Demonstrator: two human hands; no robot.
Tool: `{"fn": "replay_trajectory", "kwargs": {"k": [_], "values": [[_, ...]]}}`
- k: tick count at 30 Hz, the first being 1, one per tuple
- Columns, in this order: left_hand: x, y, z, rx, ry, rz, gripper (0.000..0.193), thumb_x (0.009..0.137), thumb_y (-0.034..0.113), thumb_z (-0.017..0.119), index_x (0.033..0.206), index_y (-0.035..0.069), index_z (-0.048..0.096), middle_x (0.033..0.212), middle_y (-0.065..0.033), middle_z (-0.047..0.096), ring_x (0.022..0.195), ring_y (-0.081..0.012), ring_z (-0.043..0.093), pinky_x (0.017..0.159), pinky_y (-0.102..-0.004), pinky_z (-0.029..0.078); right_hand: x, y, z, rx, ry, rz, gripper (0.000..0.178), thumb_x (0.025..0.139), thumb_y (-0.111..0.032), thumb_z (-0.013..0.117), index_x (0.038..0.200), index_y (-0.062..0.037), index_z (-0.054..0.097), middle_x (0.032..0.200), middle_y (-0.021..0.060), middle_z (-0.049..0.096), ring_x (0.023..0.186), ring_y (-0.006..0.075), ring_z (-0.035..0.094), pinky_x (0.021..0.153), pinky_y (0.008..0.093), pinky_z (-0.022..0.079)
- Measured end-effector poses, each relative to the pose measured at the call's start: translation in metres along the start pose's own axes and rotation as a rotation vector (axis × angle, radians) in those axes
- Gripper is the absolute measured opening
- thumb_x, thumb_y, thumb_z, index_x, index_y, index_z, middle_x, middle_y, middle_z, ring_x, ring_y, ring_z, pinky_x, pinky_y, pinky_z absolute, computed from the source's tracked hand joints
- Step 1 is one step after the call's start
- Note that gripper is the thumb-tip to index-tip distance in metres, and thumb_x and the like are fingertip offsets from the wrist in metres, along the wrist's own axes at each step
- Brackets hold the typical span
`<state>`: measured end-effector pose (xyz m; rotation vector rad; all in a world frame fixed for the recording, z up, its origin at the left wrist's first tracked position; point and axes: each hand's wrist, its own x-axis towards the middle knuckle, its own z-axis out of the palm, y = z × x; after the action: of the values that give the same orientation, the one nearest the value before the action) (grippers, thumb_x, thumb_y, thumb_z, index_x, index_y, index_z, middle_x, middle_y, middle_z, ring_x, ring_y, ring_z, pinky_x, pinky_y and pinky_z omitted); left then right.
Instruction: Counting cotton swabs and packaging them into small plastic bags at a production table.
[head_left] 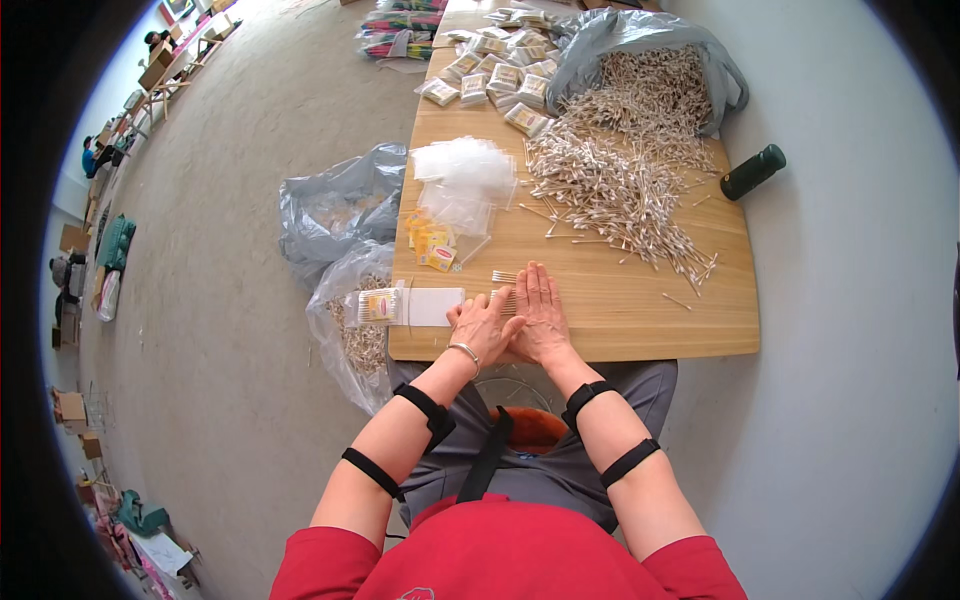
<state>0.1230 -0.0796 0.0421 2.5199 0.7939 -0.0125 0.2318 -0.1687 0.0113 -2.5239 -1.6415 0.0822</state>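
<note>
A small row of cotton swabs (503, 300) lies on the wooden table near its front edge, partly hidden under my hands. My right hand (541, 318) rests flat along the row's right side, its fingers stretched out together. From the left, my left hand (484, 326) touches the swabs with its index finger extended and thumb spread toward the right hand. Neither hand is closed round anything. Beside my left hand is a flat white plate (436, 307). At the plate's left end, by the table edge, sits a clear packet filled with swabs (379, 306).
Loose swabs (625, 190) spill from a grey plastic bag (728, 75). Filled packets (505, 78) pile up at the back. Clear empty bags (465, 175) and yellow cards (432, 244) lie left. A dark green bottle (753, 172) stands right, near the wall. Plastic bags (345, 205) sit beside the table.
</note>
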Motion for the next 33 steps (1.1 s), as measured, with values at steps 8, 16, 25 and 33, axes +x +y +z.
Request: {"fn": "replay_trajectory", "kwargs": {"k": [8,16,25,33], "values": [[0.008,0.005,-0.009,-0.029,-0.039,-0.057,0.066,0.088,0.054,0.048,0.141,0.017,0.034,0.105,-0.0162,0.06,0.1,-0.0319,0.056,0.086,-0.0449,0.029,-0.001,-0.002,-0.002,0.02,-0.011,0.01,0.085,0.08,-0.042,0.047,0.143,0.0056,0.015,0.152,0.0222,0.007,0.143,0.0315,0.003,0.115,0.0426,0.001],[0.008,0.002,-0.007,-0.041,-0.041,-0.017,0.062,0.087,0.05,0.05,0.137,0.016,0.038,0.103,-0.0167,0.061,0.099,-0.032,0.057,0.085,-0.0443,0.031,-0.001,0.0,-0.003,0.03,-0.025,0.005,0.088,0.079,-0.045,0.047,0.143,0.0059,0.014,0.152,0.0224,0.006,0.143,0.0315,0.002,0.115,0.0427,0.0],[0.01,0.008,-0.017,-0.043,-0.061,-0.055,0.065,0.087,0.05,0.051,0.14,0.016,0.034,0.103,-0.0161,0.062,0.098,-0.0317,0.059,0.084,-0.045,0.032,0.0,-0.001,-0.002,0.005,-0.01,0.013,0.087,0.079,-0.044,0.047,0.143,0.0052,0.015,0.152,0.0223,0.006,0.143,0.0313,0.001,0.115,0.0424,0.0],[0.013,0.006,-0.018,-0.077,-0.105,-0.056,0.059,0.089,0.042,0.053,0.136,0.012,0.035,0.109,-0.0211,0.061,0.103,-0.0374,0.058,0.087,-0.0476,0.037,0.0,-0.001,0.001,-0.021,0.01,0.002,0.089,0.079,-0.047,0.048,0.143,0.0052,0.014,0.151,0.0233,0.006,0.142,0.0326,0.002,0.115,0.0431,0.002]]}}
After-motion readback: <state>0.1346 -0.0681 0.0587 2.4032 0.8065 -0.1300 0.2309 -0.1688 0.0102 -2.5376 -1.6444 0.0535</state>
